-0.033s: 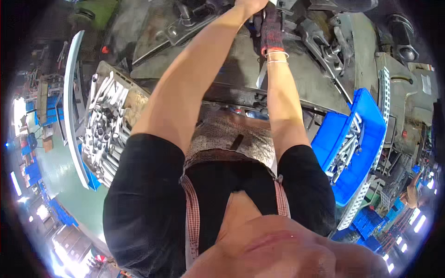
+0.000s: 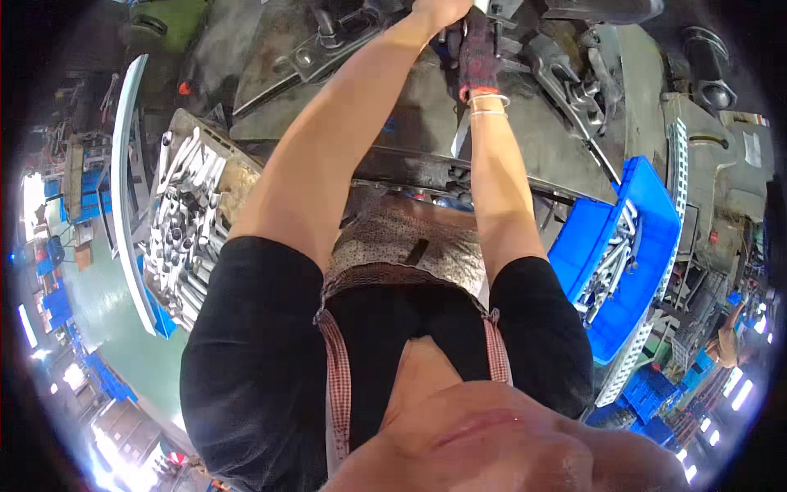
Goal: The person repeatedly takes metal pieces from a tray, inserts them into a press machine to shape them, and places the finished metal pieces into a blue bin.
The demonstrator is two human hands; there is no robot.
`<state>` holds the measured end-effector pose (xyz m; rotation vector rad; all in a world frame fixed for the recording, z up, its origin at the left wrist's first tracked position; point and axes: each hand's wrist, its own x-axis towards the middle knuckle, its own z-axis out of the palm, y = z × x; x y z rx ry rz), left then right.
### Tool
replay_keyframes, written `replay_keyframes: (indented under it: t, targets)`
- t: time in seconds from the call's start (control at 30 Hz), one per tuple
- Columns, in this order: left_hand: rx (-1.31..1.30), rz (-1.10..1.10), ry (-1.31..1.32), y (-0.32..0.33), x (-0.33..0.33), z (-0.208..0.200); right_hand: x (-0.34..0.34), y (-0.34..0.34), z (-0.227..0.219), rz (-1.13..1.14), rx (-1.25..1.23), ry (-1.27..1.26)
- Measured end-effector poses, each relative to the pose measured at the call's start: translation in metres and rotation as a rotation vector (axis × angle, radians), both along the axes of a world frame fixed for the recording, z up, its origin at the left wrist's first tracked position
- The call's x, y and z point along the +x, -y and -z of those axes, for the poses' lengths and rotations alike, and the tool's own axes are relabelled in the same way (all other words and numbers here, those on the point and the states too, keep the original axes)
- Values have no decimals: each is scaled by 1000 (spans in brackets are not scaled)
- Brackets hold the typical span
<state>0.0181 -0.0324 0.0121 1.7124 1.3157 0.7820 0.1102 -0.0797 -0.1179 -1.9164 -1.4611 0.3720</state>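
At the top edge, my bare left hand point(image 2: 443, 11) reaches over the machine bed with its fingers curled and partly cut off. My right hand point(image 2: 479, 59) is close beside it, in a dark knitted glove with a red cuff, its fingers bent forward. A bright metal piece point(image 2: 482, 5) shows at the fingertips of both hands; its kind is cut off by the frame. Below the hands is the grey metal machine bed point(image 2: 422, 102). Clamp-like steel fixtures point(image 2: 316, 56) are bolted to the left of the hands, and another clamp fixture point(image 2: 578, 90) is to the right.
A tray point(image 2: 244, 164) heaped with shiny metal handle-like parts point(image 2: 184, 230) stands at my left, behind a pale curved rail point(image 2: 127, 189). On my right is a blue bin point(image 2: 652, 271) holding similar long metal parts point(image 2: 613, 266). A perforated metal strip point(image 2: 682, 168) runs beside the bin.
Both hands have shifted very slightly toward me and left at the top edge. The trays and fixtures stay where they were.
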Motion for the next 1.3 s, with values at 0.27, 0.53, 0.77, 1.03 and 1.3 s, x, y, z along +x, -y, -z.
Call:
replay_keyframes:
  t: [0.27,0.53,0.77,1.03,1.3]
  targets:
    - [176,31,-352,-32,-21,17,-35,12,-29,34,31,-152]
    - [194,-28,-427,-11,-22,24,-52,28,-59,-3,168,-704]
    - [294,-115,99,127,-155,44,-15,63,-29,-259,-129,-582]
    - [-347,-950,-857,346,-530,131,-14,48,-18,-249,-164,-912]
    - [-787,-1051,-776,330,-494,162,-15,70,-25,-237,-144,-944]
